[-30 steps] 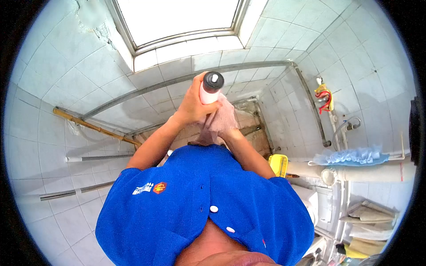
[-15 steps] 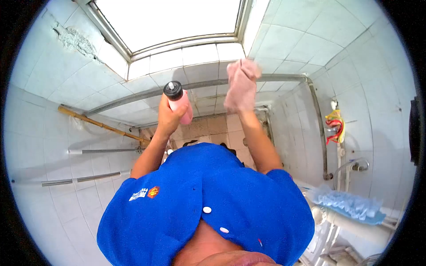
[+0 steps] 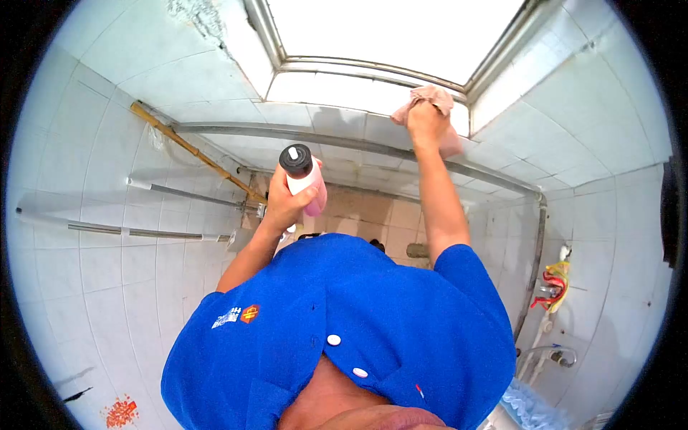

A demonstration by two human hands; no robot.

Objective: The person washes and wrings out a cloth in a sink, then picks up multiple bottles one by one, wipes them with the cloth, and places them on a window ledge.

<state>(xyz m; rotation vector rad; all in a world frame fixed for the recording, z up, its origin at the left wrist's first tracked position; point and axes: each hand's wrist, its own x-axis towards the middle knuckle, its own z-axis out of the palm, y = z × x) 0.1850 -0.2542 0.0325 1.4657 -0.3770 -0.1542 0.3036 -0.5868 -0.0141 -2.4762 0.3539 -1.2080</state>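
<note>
My left hand is wrapped round a pink bottle with a black cap, held upright in front of my chest. Farther right and higher up, my right hand grips a pink cloth. Part of the cloth is bunched above the fingers and part hangs beside the wrist. This hand is at the tiled ledge below the window; whether the cloth touches the ledge I cannot tell.
A grey pipe runs across below the window and bends down at the right. On the left are a bamboo pole and metal rails. Red and yellow strips surround a wall fitting, with a tap lower down.
The view has turned and shifted. My right hand has moved to the window ledge with the cloth, now bunched in its fingers. My left hand still holds the bottle.
</note>
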